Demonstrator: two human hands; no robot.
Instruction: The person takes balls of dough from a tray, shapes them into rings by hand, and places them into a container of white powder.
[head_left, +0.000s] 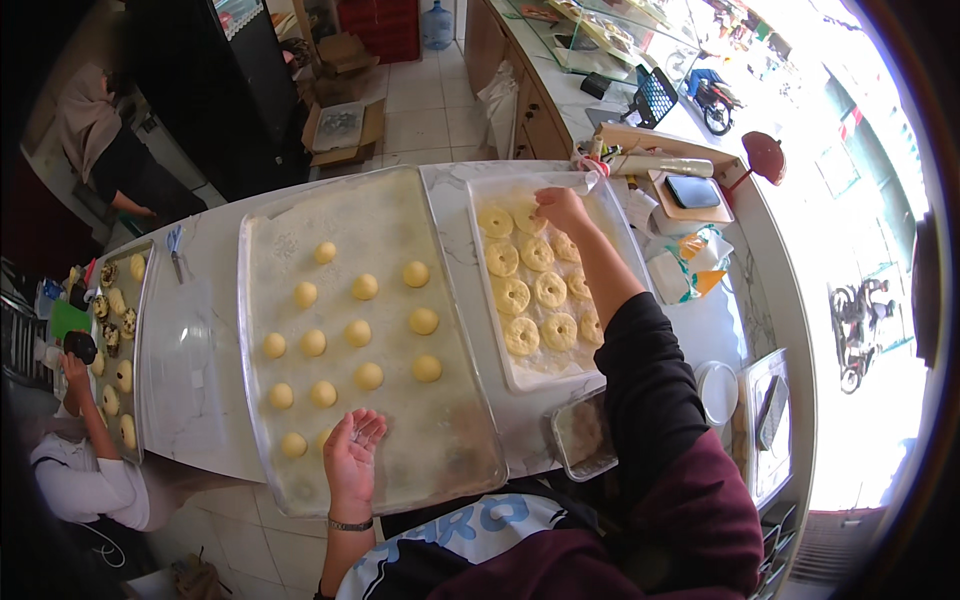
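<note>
The right hand [560, 207] reaches out to the far end of the white tray [620, 225], fingers curled down onto a dough ring [531, 220] there; whether they pinch it or only press it I cannot tell. The left hand [352, 448] hovers palm up over the near edge of the floured sheet [450, 440], fingers loosely spread and holding nothing, just beside the nearest dough balls [322, 394]. About a dozen rings already lie in rows on the white tray, filling most of it. Roughly fifteen balls sit on the sheet, round and without holes, so by my judgement the shaping is near its halfway mark. At the left a second person's hand [72, 368] works over a tray of finished pastries [120, 345]
</note>
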